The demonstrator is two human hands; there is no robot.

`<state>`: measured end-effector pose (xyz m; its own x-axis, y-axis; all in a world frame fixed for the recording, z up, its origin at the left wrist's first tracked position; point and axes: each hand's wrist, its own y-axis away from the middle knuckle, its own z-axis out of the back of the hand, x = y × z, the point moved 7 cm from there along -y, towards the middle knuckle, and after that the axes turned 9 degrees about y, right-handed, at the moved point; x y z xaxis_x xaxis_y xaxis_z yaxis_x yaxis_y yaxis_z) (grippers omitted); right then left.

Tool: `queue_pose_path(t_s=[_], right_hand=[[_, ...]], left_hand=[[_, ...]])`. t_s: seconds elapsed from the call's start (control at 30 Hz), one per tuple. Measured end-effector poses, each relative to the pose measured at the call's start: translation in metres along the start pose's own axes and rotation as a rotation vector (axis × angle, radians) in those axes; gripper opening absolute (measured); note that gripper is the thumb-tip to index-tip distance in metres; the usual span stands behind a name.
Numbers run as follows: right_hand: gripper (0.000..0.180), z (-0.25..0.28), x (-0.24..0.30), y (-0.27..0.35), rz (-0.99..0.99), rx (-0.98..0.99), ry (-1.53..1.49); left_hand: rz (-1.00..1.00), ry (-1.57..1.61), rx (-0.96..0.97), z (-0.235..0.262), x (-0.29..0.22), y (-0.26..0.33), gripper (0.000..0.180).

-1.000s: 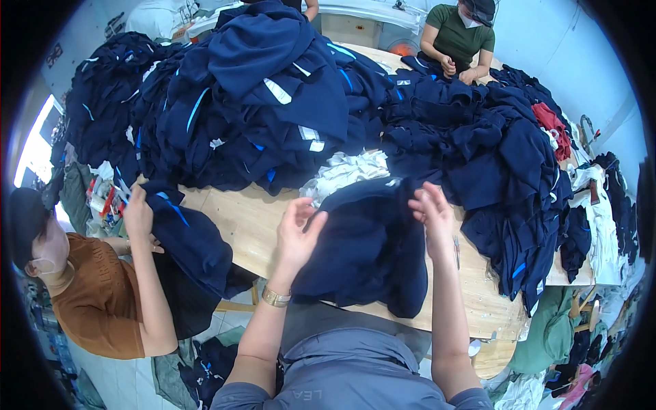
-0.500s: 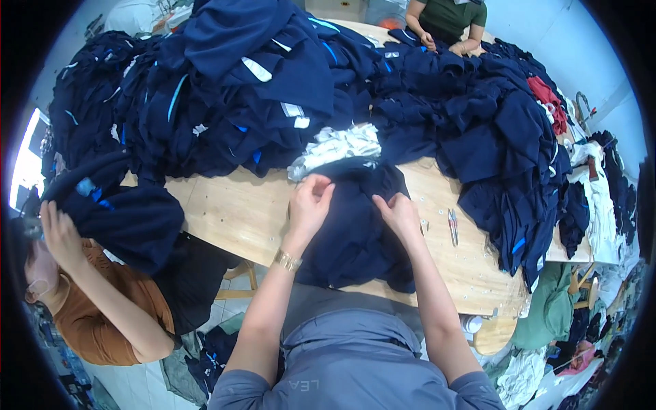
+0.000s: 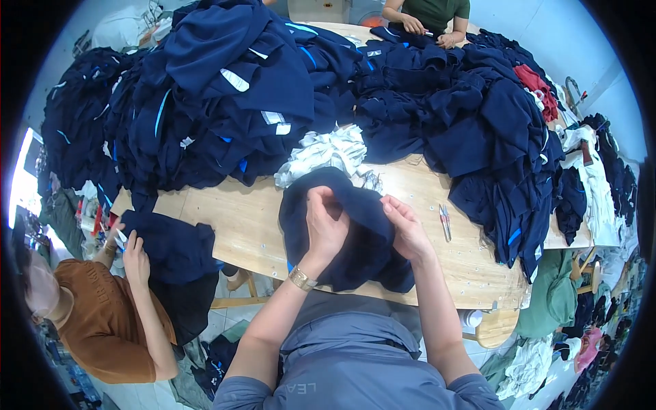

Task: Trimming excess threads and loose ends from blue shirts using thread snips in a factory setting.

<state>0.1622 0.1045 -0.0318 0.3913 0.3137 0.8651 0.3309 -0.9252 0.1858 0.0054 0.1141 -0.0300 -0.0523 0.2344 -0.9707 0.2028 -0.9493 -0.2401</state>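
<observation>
A dark navy garment [image 3: 365, 253] lies bunched on the table in front of me, its upper part lifted in folds between my hands. My left hand [image 3: 326, 225] is closed on the cloth at its left side, with fingers curled into a fold and partly hidden. At the right, my right hand [image 3: 408, 229] pinches the raised edge of the same garment between thumb and fingertips. Just beyond the garment sits a crumpled heap of white pieces [image 3: 324, 156]. A pair of thread snips [image 3: 445, 223] rests on the wood to the right of my right hand.
Large piles of navy garments [image 3: 225, 89] cover the far side of the wooden table [image 3: 236, 222]. At the left, a person in a brown shirt [image 3: 102, 321] handles a navy garment. Across the table another person [image 3: 437, 17] works on cloth. A wooden stool [image 3: 495, 331] stands at the lower right.
Both hands have taken hold of the navy garment and raised its upper part. The person on the left has lowered their garment. The view has shifted slightly.
</observation>
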Motion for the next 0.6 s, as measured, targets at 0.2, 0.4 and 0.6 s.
queue_pose_path(t_s=[0.2, 0.4, 0.6], right_hand=[[0.011, -0.004, 0.01, 0.011, 0.046, 0.088, 0.086], [0.02, 0.014, 0.041, 0.01, 0.226, -0.545, 1.041], [0.037, -0.059, 0.061, 0.023, 0.708, -0.283, 1.311]], left_hand=[[-0.396, -0.426, -0.038, 0.01, -0.049, -0.007, 0.051], [-0.369, -0.392, 0.183, 0.022, -0.057, -0.028, 0.016], [0.357, 0.156, 0.428, 0.013, -0.034, -0.03, 0.02]])
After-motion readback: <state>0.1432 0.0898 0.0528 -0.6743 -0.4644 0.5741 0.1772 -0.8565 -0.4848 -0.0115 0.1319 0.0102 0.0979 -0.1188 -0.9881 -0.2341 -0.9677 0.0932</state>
